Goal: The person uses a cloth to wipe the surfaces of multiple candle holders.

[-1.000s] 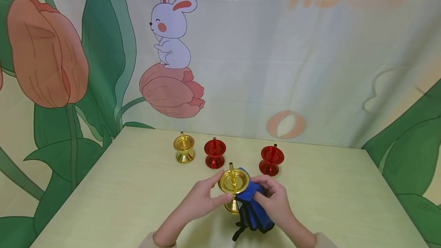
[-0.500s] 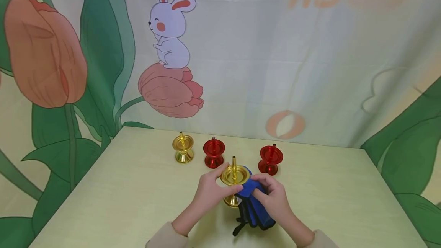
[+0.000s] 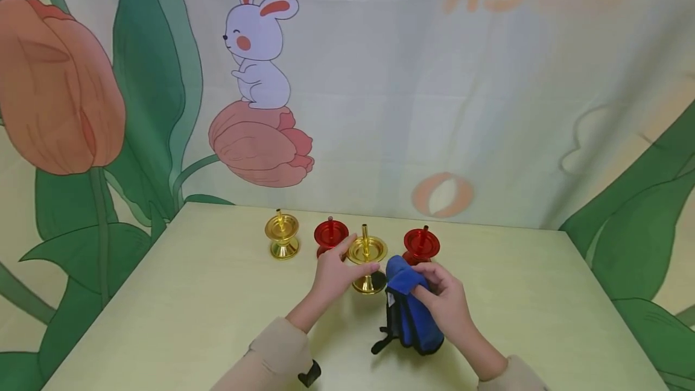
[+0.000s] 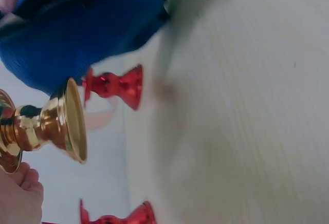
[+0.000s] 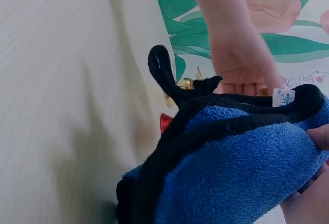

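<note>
My left hand holds a shiny gold candle holder upright by its dish, thumb at the near side and fingers at the left rim. In the left wrist view its flared base hangs over the table. A thin tube stands up from the dish. My right hand pinches a folded blue towel with black edging and a hanging loop. The towel's white tag shows in the right wrist view. Its top end is close to the right of the gold candle holder.
Behind the hands, a second gold candle holder and a red candle holder stand at the back left of the pale table. Another red candle holder is partly behind the towel. A printed curtain hangs along the back edge.
My left hand has carried the gold candle holder away from the towel, toward the back of the table between the red ones. The right hand keeps the towel, slightly to the right.
</note>
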The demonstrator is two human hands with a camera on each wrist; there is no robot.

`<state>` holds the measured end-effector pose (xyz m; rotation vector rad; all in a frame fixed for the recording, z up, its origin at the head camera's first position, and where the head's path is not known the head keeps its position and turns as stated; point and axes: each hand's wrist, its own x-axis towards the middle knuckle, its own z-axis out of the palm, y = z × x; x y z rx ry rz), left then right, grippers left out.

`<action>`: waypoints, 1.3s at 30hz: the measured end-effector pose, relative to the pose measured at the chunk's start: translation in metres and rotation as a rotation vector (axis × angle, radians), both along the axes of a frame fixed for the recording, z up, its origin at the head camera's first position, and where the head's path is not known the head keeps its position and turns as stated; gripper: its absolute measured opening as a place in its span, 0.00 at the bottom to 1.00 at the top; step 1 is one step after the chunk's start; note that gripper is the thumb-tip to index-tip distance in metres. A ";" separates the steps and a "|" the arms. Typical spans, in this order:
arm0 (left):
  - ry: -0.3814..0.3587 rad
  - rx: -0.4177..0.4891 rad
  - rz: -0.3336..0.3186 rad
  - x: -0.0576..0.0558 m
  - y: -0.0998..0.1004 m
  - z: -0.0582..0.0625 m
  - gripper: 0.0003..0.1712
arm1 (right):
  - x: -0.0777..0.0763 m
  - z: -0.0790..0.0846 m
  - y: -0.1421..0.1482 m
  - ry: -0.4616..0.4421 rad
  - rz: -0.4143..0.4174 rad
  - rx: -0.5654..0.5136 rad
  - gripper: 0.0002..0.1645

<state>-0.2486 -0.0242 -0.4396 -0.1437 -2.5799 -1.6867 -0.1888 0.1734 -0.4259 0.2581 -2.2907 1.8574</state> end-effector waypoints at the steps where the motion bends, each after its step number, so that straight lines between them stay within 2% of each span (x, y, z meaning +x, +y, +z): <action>1: -0.001 -0.003 0.008 -0.004 0.001 -0.002 0.47 | 0.000 0.000 0.001 0.003 -0.003 0.000 0.14; 9: -0.012 -0.044 0.051 -0.030 0.017 -0.015 0.50 | 0.001 0.002 0.007 0.009 -0.016 -0.005 0.14; 14: -0.014 -0.088 0.091 -0.043 0.028 -0.029 0.50 | 0.003 0.002 0.010 0.002 -0.024 -0.001 0.14; 19: 0.006 -0.139 0.140 -0.049 0.034 -0.048 0.50 | 0.006 0.003 0.011 -0.001 -0.027 0.007 0.15; 23: 0.033 -0.139 0.142 -0.050 0.036 -0.056 0.50 | 0.008 0.004 0.013 -0.013 -0.044 0.022 0.14; 26: 0.039 -0.130 0.139 -0.052 0.037 -0.059 0.50 | 0.008 0.005 0.014 -0.021 -0.052 0.029 0.15; 30: 0.053 -0.171 0.125 -0.057 0.038 -0.060 0.50 | 0.008 0.004 0.016 -0.028 -0.055 0.024 0.15; 34: 0.058 -0.207 0.083 -0.061 0.038 -0.057 0.51 | 0.008 0.003 0.018 -0.035 -0.059 0.024 0.15; 39: 0.014 -0.222 0.019 -0.063 0.038 -0.053 0.52 | 0.008 0.002 0.021 -0.034 -0.074 0.033 0.15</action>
